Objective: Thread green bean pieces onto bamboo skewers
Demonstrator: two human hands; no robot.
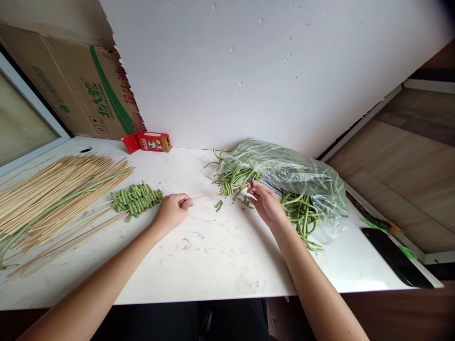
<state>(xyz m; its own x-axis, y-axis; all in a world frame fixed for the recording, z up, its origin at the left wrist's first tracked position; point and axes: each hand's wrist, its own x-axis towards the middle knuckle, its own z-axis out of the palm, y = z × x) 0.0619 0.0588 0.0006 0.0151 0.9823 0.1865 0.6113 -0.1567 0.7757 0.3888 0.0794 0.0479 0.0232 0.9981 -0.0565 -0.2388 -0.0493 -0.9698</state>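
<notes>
My left hand (176, 207) is closed around the blunt end of a thin bamboo skewer (204, 195), which points to the right. Several short green bean pieces (226, 189) are threaded side by side near its far end. At the tip, my right hand (265, 201) pinches a small piece of green bean, partly hidden by the fingers. A couple of loose cut pieces (219, 205) lie on the table below. Long green beans (302, 213) spill from a clear plastic bag (284, 161) beside and behind my right hand.
Left of my left hand lie filled bean skewers (137, 199) and a wide spread of bare bamboo skewers (67, 189), with a long bean (57, 203) across them. A red packet (154, 141) stands at the wall. At right are a black phone (394, 255) and scissors (380, 220).
</notes>
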